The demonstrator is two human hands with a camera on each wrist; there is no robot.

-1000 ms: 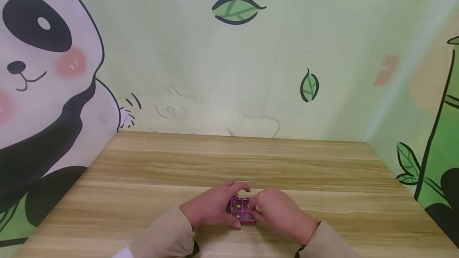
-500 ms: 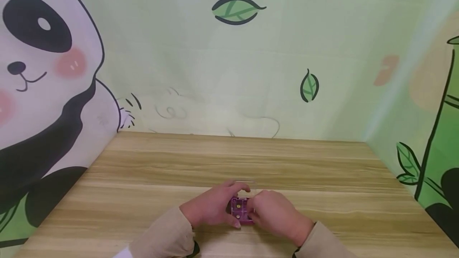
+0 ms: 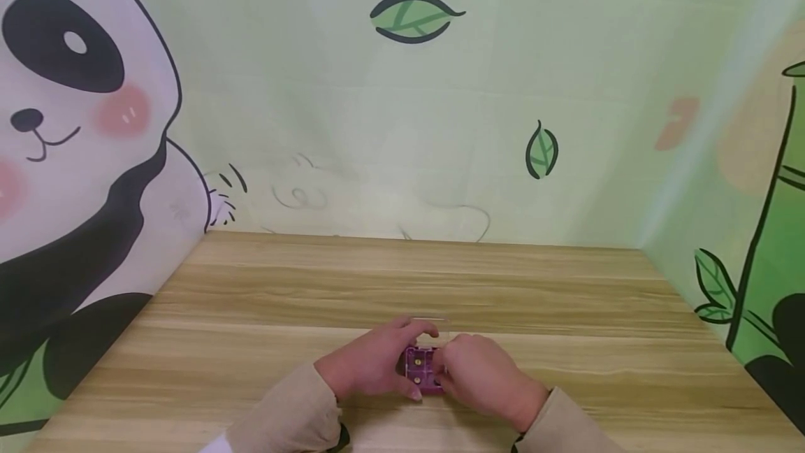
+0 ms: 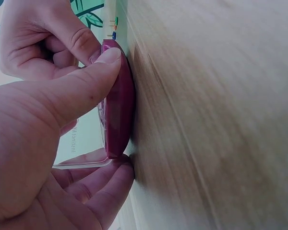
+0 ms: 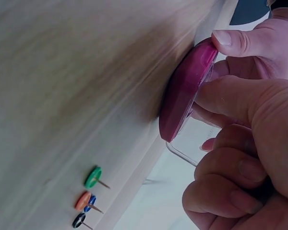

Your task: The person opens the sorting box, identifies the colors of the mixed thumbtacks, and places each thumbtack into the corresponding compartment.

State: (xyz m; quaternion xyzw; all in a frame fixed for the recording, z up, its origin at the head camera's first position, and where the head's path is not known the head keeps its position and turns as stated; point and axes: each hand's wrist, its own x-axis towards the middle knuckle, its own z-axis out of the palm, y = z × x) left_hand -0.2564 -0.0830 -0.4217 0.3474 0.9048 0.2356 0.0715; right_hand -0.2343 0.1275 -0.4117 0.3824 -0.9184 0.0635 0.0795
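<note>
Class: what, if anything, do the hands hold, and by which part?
The left hand holds the purple case around its left side; whether the right hand holds anything is hidden.

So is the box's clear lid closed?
No, the clear lid stands open, at an angle to the purple box.

Glossy magenta on the small divided box (image 4: 120, 103), colourless and see-through on its lid (image 4: 79, 143), yellow on a tack inside (image 3: 418, 362), and plain bright tones outside: green tack (image 5: 92, 177), orange tack (image 5: 82, 200), blue tack (image 5: 90, 203), black tack (image 5: 78, 220). Streaked in tan and brown woodgrain across the tabletop (image 3: 314, 285), solid beige on the sleeves (image 3: 283, 411). Pale green over the backdrop (image 3: 283, 89), printed with black-outlined green leaves (image 3: 411, 17) and a black-and-white, pink-cheeked panda (image 3: 94, 107).
</note>
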